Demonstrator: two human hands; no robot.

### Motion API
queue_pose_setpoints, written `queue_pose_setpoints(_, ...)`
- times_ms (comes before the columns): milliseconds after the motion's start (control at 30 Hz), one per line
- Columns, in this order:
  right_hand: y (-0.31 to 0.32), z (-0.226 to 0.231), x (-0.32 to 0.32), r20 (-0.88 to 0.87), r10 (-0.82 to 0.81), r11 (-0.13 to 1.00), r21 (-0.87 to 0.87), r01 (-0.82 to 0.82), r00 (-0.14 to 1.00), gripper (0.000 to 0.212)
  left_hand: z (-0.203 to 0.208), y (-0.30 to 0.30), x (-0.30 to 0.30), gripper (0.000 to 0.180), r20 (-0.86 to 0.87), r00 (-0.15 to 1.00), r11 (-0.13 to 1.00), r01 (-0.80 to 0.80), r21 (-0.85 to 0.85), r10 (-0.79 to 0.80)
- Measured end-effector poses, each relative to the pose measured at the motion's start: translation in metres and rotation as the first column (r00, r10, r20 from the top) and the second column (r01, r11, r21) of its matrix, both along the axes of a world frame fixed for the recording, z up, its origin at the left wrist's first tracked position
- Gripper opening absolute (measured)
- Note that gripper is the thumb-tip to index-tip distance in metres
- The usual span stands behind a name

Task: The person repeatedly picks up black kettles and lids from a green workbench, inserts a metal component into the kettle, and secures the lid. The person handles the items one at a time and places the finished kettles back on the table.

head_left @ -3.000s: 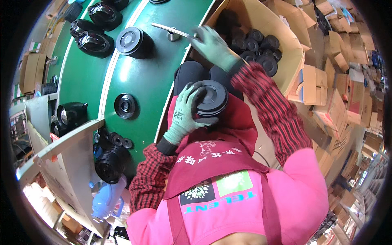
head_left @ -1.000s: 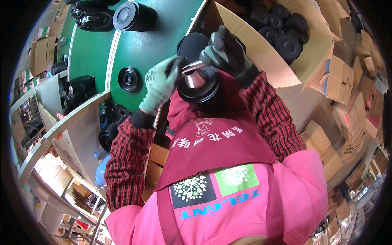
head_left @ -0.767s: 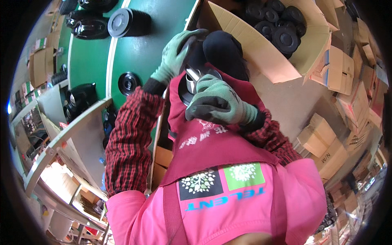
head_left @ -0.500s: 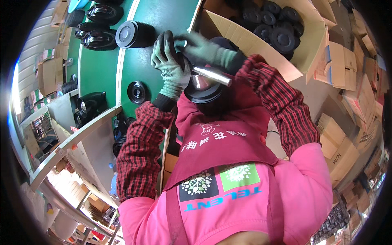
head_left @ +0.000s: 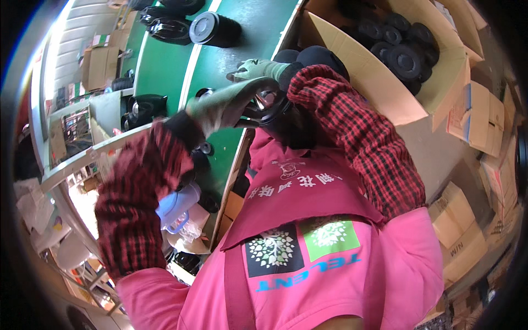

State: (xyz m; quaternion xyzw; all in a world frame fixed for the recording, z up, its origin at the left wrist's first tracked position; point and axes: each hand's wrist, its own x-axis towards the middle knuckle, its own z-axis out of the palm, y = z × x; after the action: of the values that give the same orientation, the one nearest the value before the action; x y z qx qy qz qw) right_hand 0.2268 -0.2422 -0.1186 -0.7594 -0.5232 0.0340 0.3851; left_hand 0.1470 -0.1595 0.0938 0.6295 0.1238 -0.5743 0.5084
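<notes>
My gloved left hand (head_left: 234,104) reaches across and grips the rim of a black round container (head_left: 291,129), its fingers over the top and the thumb lower down. Shiny metal (head_left: 266,98) shows inside the container's mouth, close to my fingers. Just beyond it, my gloved right hand (head_left: 256,70) has its fingers curled at the edge of the green bench; the left hand partly covers them, and what they hold, if anything, is hidden. The container stands upright against my maroon apron.
On the green bench (head_left: 231,124) are a black lidded cylinder (head_left: 217,30) and glossy black housings (head_left: 168,27). At the right, an open cardboard box (head_left: 374,77) holds several black round parts (head_left: 404,60). More cartons (head_left: 478,115) stand on the floor beyond.
The long shiny metal piece across the container no longer shows. My left hand has come down onto the container's mouth, its elbow swinging outward; the right hand has shifted behind it. The view has turned somewhat.
</notes>
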Motion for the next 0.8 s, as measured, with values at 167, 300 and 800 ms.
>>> queue_pose_setpoints(167,-0.004,0.028,-0.005,-0.379,-0.005,0.975,-0.207,-0.079,0.926,0.044,-0.034,-0.028,0.05,0.045,-0.251,0.889,0.896,0.424,0.131,-0.384)
queue_pose_setpoints(300,0.005,0.019,-0.01,-0.418,-0.003,0.987,-0.148,-0.065,0.909,0.04,-0.052,-0.039,0.052,0.045,-0.364,0.84,0.825,0.506,0.252,-0.403)
queue_pose_setpoints(800,-0.043,0.035,-0.044,-0.01,-0.317,0.947,-0.068,0.316,0.948,0.045,-0.042,-0.017,-0.022,0.046,0.339,0.687,0.605,0.185,0.774,-0.643)
